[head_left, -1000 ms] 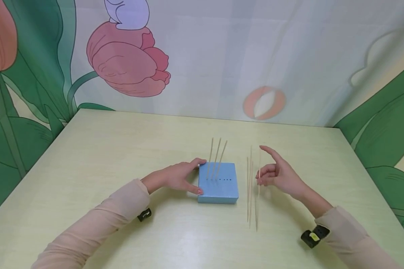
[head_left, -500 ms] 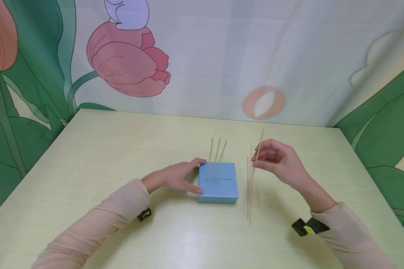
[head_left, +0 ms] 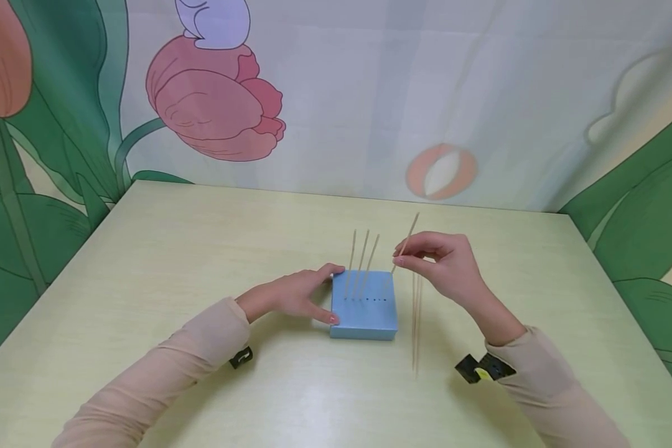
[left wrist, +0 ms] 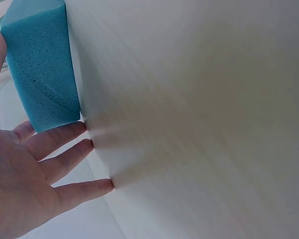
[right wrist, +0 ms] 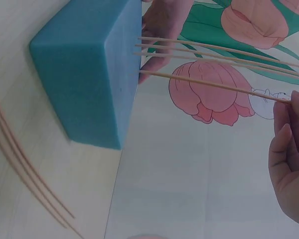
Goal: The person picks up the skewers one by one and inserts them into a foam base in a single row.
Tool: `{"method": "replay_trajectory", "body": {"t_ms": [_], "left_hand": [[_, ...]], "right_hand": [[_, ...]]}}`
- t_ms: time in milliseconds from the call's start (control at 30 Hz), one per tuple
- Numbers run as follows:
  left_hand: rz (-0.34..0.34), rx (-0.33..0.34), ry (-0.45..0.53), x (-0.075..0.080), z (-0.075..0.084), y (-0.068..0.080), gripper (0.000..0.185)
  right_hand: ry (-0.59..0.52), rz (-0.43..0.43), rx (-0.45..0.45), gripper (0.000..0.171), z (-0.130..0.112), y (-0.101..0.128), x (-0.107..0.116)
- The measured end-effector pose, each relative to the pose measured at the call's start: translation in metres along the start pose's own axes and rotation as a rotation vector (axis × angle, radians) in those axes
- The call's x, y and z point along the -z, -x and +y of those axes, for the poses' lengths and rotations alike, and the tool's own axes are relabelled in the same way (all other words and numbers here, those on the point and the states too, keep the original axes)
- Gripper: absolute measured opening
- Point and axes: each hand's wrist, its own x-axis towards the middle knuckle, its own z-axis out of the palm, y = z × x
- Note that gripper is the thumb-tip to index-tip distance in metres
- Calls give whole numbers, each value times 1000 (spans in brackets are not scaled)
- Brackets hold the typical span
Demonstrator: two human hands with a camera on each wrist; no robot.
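Note:
A blue foam block [head_left: 364, 317] sits on the table with a row of small holes [head_left: 376, 300] across its top. Three thin wooden sticks [head_left: 364, 258] stand in its left part, leaning slightly. My left hand [head_left: 291, 294] holds the block's left side, thumb at the near corner and index finger at the far one; its other fingers [left wrist: 70, 159] are spread with tips on the table. Between thumb and fingertips my right hand [head_left: 445, 261] pinches another wooden stick [right wrist: 209, 83], tilted over the block's right part. Its lower end is at or very near the top; contact cannot be told.
Several loose sticks [head_left: 417, 330] lie on the pale table [head_left: 229, 230] just right of the block, partly under my right hand. A printed curtain [head_left: 336, 106] hangs behind the table's far edge. Each wrist carries a black strap [head_left: 484, 368].
My right hand has picked a stick up from the loose ones, raised it and carried it left to above the block. The left hand and block have stayed in place.

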Motion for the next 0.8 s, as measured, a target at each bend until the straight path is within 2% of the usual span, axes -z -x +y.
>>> {"method": "replay_trajectory", "body": {"t_ms": [233,800], "left_hand": [[2,-1,-6,0,-1,0,92],[0,-16,-22,0,-2,-1,91]], "right_hand": [[-5,11,39,11,2,-7,-11],[124,-32,93,7,5,-8,-19]]}}
